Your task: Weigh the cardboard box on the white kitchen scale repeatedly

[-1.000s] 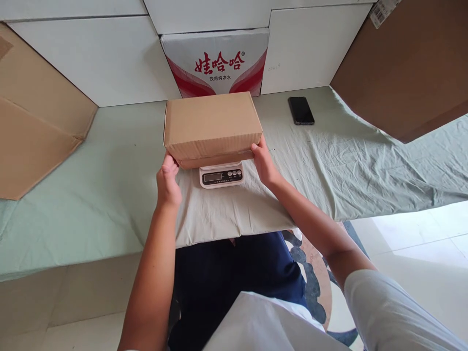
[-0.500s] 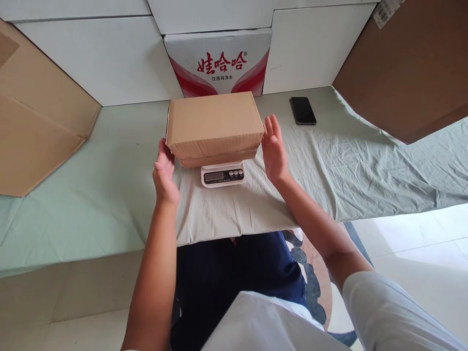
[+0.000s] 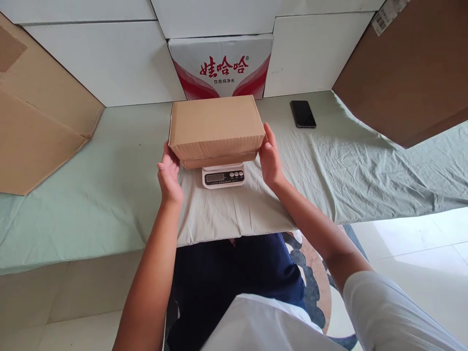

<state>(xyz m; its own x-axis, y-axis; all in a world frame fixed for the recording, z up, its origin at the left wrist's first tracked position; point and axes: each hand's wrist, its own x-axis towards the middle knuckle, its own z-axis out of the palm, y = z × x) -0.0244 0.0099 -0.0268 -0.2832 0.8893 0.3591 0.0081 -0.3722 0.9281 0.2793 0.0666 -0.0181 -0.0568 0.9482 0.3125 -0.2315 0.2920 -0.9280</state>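
A closed brown cardboard box [image 3: 216,127] rests on a small white digital scale [image 3: 223,176], which stands on a table covered with a pale green cloth [image 3: 109,185]. My left hand [image 3: 169,173] presses against the box's left side. My right hand [image 3: 271,155] is flat against its right side, fingers along the edge. Both hands grip the box between them. The scale's display and buttons show below the box's front edge.
A black phone [image 3: 302,113] lies on the cloth to the right. A white carton with red print [image 3: 221,66] stands behind the box against white boxes. Large brown cardboard pieces lean at the left [image 3: 36,122] and right [image 3: 413,68]. The table edge is near my lap.
Half a second ago both hands were off the box with open palms beside it. Now they have closed in and press on its two sides again.
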